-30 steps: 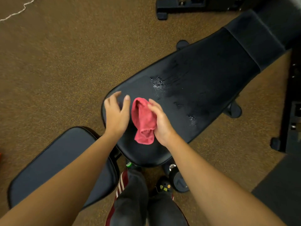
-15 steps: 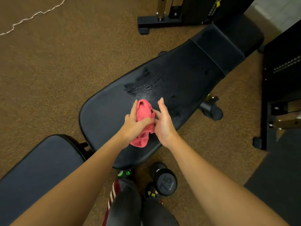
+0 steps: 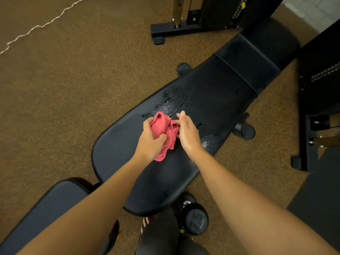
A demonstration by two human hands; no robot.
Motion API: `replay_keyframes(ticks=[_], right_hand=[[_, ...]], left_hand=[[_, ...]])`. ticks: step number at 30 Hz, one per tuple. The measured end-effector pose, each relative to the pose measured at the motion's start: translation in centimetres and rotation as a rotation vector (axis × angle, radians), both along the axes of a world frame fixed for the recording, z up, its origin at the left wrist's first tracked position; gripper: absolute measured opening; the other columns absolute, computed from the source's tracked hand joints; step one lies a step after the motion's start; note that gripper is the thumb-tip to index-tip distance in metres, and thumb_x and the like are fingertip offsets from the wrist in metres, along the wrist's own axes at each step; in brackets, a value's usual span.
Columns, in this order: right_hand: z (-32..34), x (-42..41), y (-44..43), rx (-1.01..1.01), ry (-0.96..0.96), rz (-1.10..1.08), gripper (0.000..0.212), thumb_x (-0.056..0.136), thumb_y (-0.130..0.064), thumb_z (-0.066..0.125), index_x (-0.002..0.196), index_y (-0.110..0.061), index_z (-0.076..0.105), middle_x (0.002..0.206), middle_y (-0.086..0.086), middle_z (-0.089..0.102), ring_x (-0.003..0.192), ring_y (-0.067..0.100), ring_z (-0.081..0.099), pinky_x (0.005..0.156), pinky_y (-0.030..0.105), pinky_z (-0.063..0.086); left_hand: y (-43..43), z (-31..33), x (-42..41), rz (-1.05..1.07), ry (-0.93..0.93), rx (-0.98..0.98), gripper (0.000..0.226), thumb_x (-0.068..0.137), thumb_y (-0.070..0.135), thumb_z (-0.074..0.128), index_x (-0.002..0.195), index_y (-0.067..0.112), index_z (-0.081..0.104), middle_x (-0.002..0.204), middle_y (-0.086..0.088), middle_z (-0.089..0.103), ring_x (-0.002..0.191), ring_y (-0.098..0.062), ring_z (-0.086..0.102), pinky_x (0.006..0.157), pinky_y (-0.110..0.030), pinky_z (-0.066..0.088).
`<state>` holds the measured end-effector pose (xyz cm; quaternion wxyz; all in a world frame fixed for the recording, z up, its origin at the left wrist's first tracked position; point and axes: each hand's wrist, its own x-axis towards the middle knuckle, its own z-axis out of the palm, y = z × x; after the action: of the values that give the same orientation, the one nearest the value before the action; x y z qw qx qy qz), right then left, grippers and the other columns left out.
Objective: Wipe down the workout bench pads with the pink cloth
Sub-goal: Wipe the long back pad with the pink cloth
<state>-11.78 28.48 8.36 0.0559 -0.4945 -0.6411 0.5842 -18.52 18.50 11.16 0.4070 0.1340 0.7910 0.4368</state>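
So the pink cloth (image 3: 163, 132) is bunched into a loose wad over the middle of the bench (image 3: 121, 144), just on the near side of the wet patch (image 3: 170, 105) beaded up on the vinyl. The left hand (image 3: 150, 144) has it, fingers and thumb curled round the left side of the wad, with a tail hanging toward the near end. The right hand (image 3: 188, 134) is pretty much spread, fingers straight, lying against the cloth's right edge. Can't tell if the thumb is nipping a fold.

Handling-wise it's a light, floppy rag with zero stiffness, so it'll take whatever shape you squeeze it into. Nothing to break here. My guess is it drags nicely on dry vinyl but skates a bit over the wet part, and gets heavier and clingier once it soaks up.

Best hold is probably to gather that loose tail into the palm so a fat pad faces down, then press flat through it. Pinching a corner would just let it trail. The seat pad (image 3: 46, 208) at near left looks dry from here.
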Motion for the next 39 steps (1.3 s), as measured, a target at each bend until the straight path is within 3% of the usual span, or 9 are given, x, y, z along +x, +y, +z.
replay_keyframes(ticks=[3, 7, 10, 12, 15, 18, 27, 35, 39], right_hand=[[0.3, -0.2, 1.4, 0.153, -0.085, 0.032, 0.036, 0.099, -0.034, 0.038, 0.122, -0.011, 0.055, 0.118, 0.005, 0.061, 0.110, 0.019, 0.053, 0.091, 0.026, 0.036], [-0.8, -0.1, 2.6, 0.461, -0.246, 0.139, 0.032, 0.095, -0.022, 0.047, 0.125, -0.012, 0.054, 0.130, 0.007, 0.054, 0.123, 0.027, 0.041, 0.103, 0.036, 0.032], [-1.3, 0.1, 3.2, 0.527, -0.315, 0.178, 0.037, 0.094, -0.021, 0.047, 0.131, -0.013, 0.049, 0.142, 0.006, 0.043, 0.133, 0.024, 0.030, 0.108, 0.039, 0.027], [-1.6, 0.1, 3.5, 0.539, -0.350, 0.210, 0.040, 0.094, -0.021, 0.046, 0.134, -0.015, 0.045, 0.148, 0.005, 0.035, 0.137, 0.023, 0.023, 0.111, 0.042, 0.023], [-2.2, 0.0, 3.9, 0.564, -0.407, 0.254, 0.045, 0.095, -0.022, 0.044, 0.139, -0.016, 0.039, 0.153, 0.006, 0.026, 0.140, 0.024, 0.017, 0.113, 0.043, 0.017], [-2.8, 0.1, 4.7, 0.617, -0.491, 0.356, 0.050, 0.097, -0.023, 0.039, 0.145, -0.018, 0.029, 0.157, 0.007, 0.016, 0.144, 0.027, 0.009, 0.116, 0.044, 0.007], [-3.8, 0.1, 8.6, 0.707, -0.642, 0.664, 0.053, 0.101, -0.034, 0.027, 0.150, -0.024, 0.010, 0.159, 0.006, 0.000, 0.145, 0.031, -0.003, 0.113, 0.055, -0.008], [-4.1, 1.2, 9.7, 0.715, -0.663, 0.800, 0.054, 0.101, -0.035, 0.023, 0.151, -0.026, 0.004, 0.159, 0.005, -0.001, 0.145, 0.030, 0.003, 0.111, 0.059, -0.007], [-4.6, 1.5, 9.6, 0.726, -0.649, 0.797, 0.056, 0.101, -0.037, 0.025, 0.151, -0.025, 0.003, 0.159, 0.007, -0.002, 0.145, 0.031, 0.001, 0.113, 0.058, -0.004]], left_hand=[[0.3, -0.3, -1.8, -0.020, 0.060, -0.009, 0.058, 0.084, 0.002, 0.053, 0.135, 0.021, 0.032, 0.119, 0.002, 0.049, 0.101, -0.012, 0.050, 0.081, -0.020, 0.036], [0.8, -1.3, -3.7, -0.040, 0.224, -0.009, 0.057, 0.082, 0.002, 0.056, 0.135, 0.015, 0.038, 0.124, -0.003, 0.047, 0.105, -0.008, 0.045, 0.083, -0.009, 0.031], [0.9, -2.1, -4.6, -0.057, 0.365, -0.046, 0.053, 0.085, 0.004, 0.057, 0.135, 0.012, 0.041, 0.126, -0.009, 0.042, 0.106, -0.008, 0.041, 0.085, -0.004, 0.024], [1.2, -3.1, -5.0, -0.104, 0.407, -0.086, 0.052, 0.087, 0.008, 0.057, 0.137, 0.011, 0.041, 0.130, -0.011, 0.039, 0.113, -0.016, 0.044, 0.092, -0.009, 0.027], [1.7, -5.1, -4.7, -0.227, 0.475, -0.198, 0.053, 0.090, 0.023, 0.057, 0.140, 0.016, 0.041, 0.142, -0.013, 0.031, 0.126, -0.030, 0.039, 0.105, -0.031, 0.030], [1.9, -6.1, -3.6, -0.284, 0.568, -0.234, 0.049, 0.091, 0.022, 0.056, 0.138, 0.016, 0.044, 0.142, -0.017, 0.034, 0.117, -0.039, 0.042, 0.103, -0.041, 0.034], [2.3, -7.0, 1.5, -0.387, 0.726, -0.184, 0.048, 0.080, 0.007, 0.068, 0.127, 0.012, 0.057, 0.125, -0.022, 0.051, 0.085, -0.040, 0.055, 0.078, -0.046, 0.052], [4.4, -7.2, -2.6, -0.204, 0.749, -0.309, 0.050, 0.087, 0.009, 0.059, 0.136, 0.014, 0.048, 0.134, -0.020, 0.043, 0.101, -0.042, 0.047, 0.091, -0.048, 0.042], [4.1, -7.2, -1.4, -0.198, 0.757, -0.273, 0.049, 0.085, 0.005, 0.061, 0.133, 0.010, 0.051, 0.130, -0.023, 0.046, 0.097, -0.042, 0.048, 0.090, -0.046, 0.041]])
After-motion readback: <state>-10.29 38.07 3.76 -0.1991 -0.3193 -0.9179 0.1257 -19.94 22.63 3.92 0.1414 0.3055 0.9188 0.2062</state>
